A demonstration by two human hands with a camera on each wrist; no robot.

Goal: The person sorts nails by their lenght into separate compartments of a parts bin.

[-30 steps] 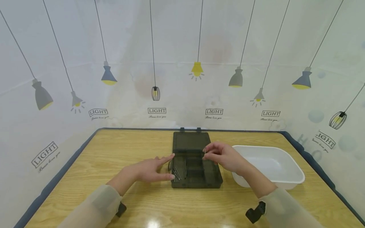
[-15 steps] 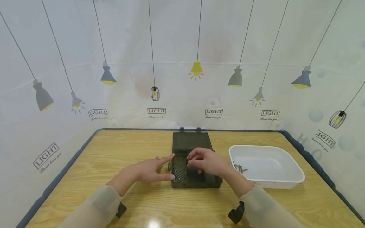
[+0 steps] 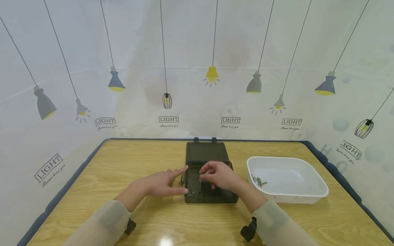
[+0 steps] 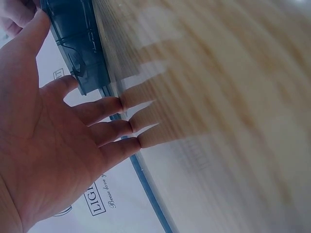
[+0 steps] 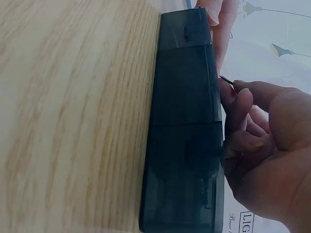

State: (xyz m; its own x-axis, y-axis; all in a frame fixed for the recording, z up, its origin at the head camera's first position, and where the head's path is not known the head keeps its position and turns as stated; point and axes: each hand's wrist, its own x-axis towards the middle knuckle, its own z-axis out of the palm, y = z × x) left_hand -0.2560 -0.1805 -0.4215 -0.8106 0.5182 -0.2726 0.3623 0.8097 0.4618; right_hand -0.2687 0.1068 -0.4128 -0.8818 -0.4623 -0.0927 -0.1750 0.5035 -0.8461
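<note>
A dark, see-through compartment box (image 3: 212,197) lies on the table with its lid (image 3: 206,151) swung back. My right hand (image 3: 222,176) is over the box and pinches a thin metal screw (image 5: 226,80) between thumb and forefinger. Several similar screws (image 3: 191,187) lie in the left compartment. At the box's left side, my left hand (image 3: 158,184) has its fingers spread; forefinger and thumb rest against the edge. In the left wrist view, the other fingertips (image 4: 129,127) touch the tabletop. The compartments under my right hand are partly hidden.
To the right of the box stands a white plastic tray (image 3: 303,199). Small metal pieces (image 3: 259,181) lie in its left end. Beneath everything is a wood-grain table (image 3: 138,218), with a lamp-patterned cloth wall behind it.
My right hand has moved left with the screw, from the box's right side to above its left compartment, uncovering the pieces in the tray. My left hand has stayed in place.
</note>
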